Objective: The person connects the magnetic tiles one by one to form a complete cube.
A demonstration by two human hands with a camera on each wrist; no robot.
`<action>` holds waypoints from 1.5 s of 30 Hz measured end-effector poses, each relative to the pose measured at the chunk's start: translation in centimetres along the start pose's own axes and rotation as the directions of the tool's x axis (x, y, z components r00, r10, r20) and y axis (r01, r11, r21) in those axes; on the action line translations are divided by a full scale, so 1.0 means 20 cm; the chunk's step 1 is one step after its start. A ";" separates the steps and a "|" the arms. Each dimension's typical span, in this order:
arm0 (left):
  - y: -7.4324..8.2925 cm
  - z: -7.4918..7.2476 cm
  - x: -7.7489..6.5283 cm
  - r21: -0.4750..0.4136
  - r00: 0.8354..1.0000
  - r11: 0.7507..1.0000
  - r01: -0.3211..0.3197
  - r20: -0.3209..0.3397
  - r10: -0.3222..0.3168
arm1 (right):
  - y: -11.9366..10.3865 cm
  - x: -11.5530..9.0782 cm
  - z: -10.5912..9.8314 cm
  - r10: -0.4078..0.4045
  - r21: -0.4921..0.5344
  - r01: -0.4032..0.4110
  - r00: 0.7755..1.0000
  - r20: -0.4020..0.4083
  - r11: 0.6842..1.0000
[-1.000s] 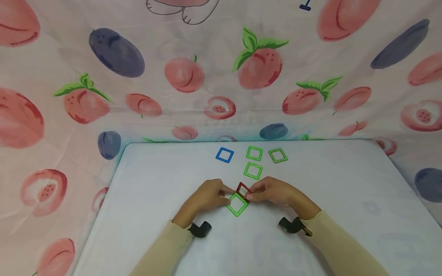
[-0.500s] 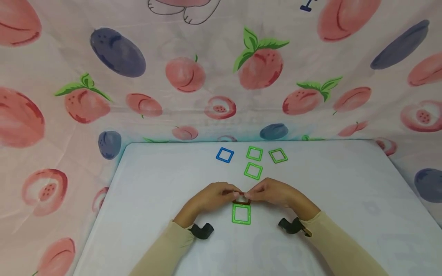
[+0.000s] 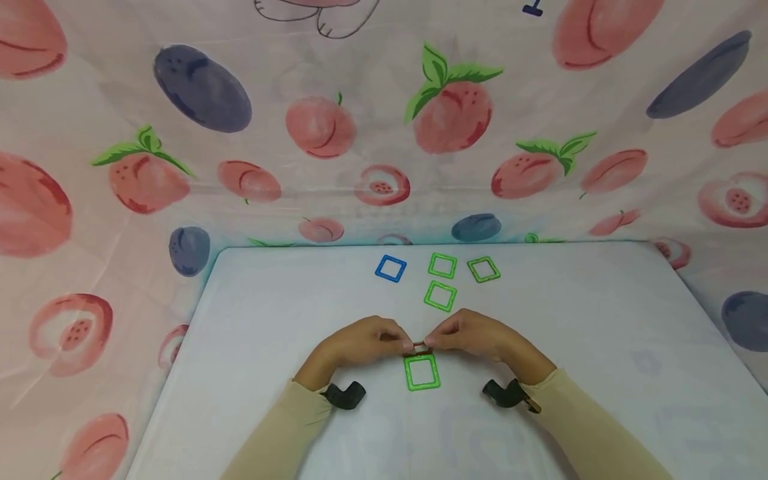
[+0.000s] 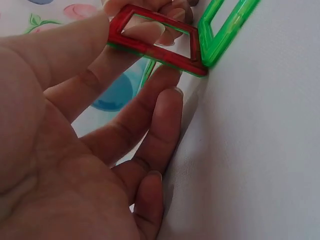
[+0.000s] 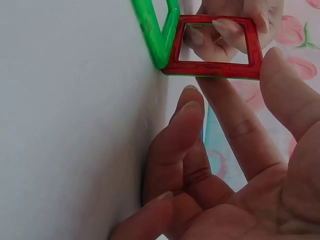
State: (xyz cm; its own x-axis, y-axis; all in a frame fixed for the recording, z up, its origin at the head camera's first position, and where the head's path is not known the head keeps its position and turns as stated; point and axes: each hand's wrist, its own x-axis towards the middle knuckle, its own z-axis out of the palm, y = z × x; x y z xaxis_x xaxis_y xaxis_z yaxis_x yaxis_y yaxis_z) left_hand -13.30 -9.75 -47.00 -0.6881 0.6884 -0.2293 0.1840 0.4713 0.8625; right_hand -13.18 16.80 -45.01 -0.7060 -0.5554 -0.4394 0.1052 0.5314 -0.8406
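A red square magnetic tile (image 5: 215,69), an open frame with a thin green line along its lower edge, stands raised from the white tabletop. Its bottom edge meets a flat green square magnetic tile (image 3: 423,386) on the near side. My left hand (image 3: 367,341) pinches the red tile's upper left corner between thumb and forefinger. On the opposite corner, my right hand (image 3: 472,331) pinches it likewise, thumb in front and forefinger behind. The other fingers of both hands curl loosely close to the tabletop. From the head view, the fingertips hide the red tile's sides.
Beyond the hands lie a blue square tile (image 3: 391,269) and several green ones, such as the nearest green tile (image 3: 441,296). The white tabletop (image 3: 270,293) ends at a fruit-printed cloth (image 3: 384,140) behind. Black wrist-camera mounts (image 3: 507,393) sit at both cuffs.
The red and green tiles have turned from diagonal to nearly square-on and come slightly nearer. My left hand has shifted from the green tile to the red one, which now leans nearer to upright.
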 end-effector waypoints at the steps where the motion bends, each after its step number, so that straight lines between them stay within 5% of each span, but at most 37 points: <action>1: 0.00 0.00 0.00 -0.004 1.000 1.000 -0.005 0.009 0.005 | 0.00 0.00 0.00 0.001 -0.015 -0.001 1.000 0.001 1.000; 7: -0.01 -0.03 -0.01 -0.007 0.999 1.000 -0.004 0.050 0.004 | -0.04 0.05 -0.06 0.020 -0.167 -0.030 0.998 -0.065 0.986; 11: -0.02 -0.05 -0.02 -0.004 0.997 1.000 0.014 0.078 -0.014 | -0.10 0.15 -0.10 -0.072 -0.281 0.023 0.983 -0.168 0.960; 14: -0.03 -0.07 -0.03 -0.004 0.995 1.000 0.015 0.103 -0.015 | -0.13 0.26 -0.13 -0.199 -0.418 0.093 0.955 -0.219 0.904; 17: -0.03 -0.07 -0.04 -0.021 0.992 1.000 0.011 0.128 -0.008 | -0.16 0.37 -0.14 -0.288 -0.569 0.128 0.937 -0.200 0.813; 21: -0.03 -0.06 -0.04 -0.045 0.989 0.999 0.010 0.147 -0.004 | -0.20 0.47 -0.14 -0.261 -0.664 0.078 0.948 -0.182 0.744; 27: -0.02 -0.06 -0.04 -0.061 0.989 0.998 0.030 0.149 -0.020 | -0.23 0.58 -0.14 -0.228 -0.670 0.014 0.946 -0.232 0.742; 37: -0.03 -0.06 -0.03 -0.081 0.989 0.996 0.027 0.150 -0.014 | -0.23 0.65 -0.08 -0.148 -0.600 -0.069 0.941 -0.304 0.797; 45: -0.02 -0.07 -0.04 -0.062 0.990 0.997 0.041 0.138 -0.032 | -0.22 0.62 -0.07 -0.154 -0.642 -0.007 0.969 -0.195 0.767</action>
State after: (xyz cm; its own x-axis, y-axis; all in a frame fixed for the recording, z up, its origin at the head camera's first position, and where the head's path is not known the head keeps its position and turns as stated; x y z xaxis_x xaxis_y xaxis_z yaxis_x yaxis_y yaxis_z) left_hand -13.72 -11.30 -46.55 -0.5907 0.7421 -0.3169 0.1118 0.4642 0.8787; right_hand -23.33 8.50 -46.33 -0.8366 -0.4951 -0.2346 -0.3638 0.8222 -0.4378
